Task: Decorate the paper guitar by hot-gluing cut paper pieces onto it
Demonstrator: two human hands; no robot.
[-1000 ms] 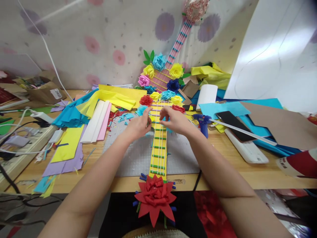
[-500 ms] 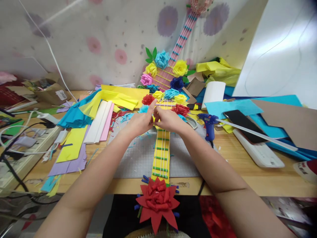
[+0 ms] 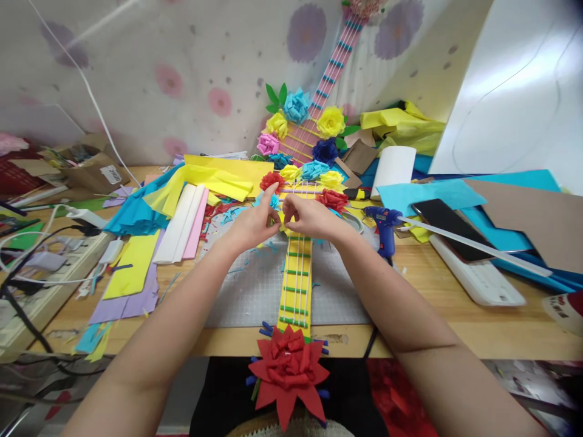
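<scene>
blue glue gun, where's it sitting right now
The blue glue gun sits on the wooden table just right of the right hand, beside the black phone.

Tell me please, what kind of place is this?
Probably a home craft table. Both hands, left hand and right hand, work on a yellow paper guitar, with coloured paper sheets and a blue glue gun on the wooden table.

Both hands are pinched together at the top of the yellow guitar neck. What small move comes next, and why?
Probably press the small piece down where the yellow neck meets the paper flowers. The left hand and right hand meet fingertip to fingertip there, over the strings; what they pinch is hidden.
</scene>
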